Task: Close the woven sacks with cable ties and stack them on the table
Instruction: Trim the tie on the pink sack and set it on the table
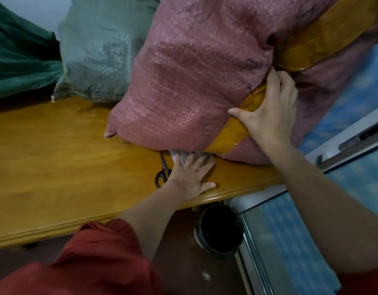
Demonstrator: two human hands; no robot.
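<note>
**Steadying a Bulging pink sack (184,71) on the table (56,156)**

Lies full and bulky across the right end of the table, leaning beside two green sacks (98,50) at the back. Looks heavy yet soft, with a slick woven skin; probably best gripped at the corners or by the yellow tape bands (232,133). Presses the right hand (271,111) flat on one band, fingers spread, holding nothing. Rests the left hand (190,175) flat at the lower edge, fingers straight on crumpled clear plastic (184,155), just beside scissors (162,173).

place: home room (lived-in) | cues — varnished wooden table (56,150), waste bin (219,228), blue-patterned sliding door (290,241)
</note>
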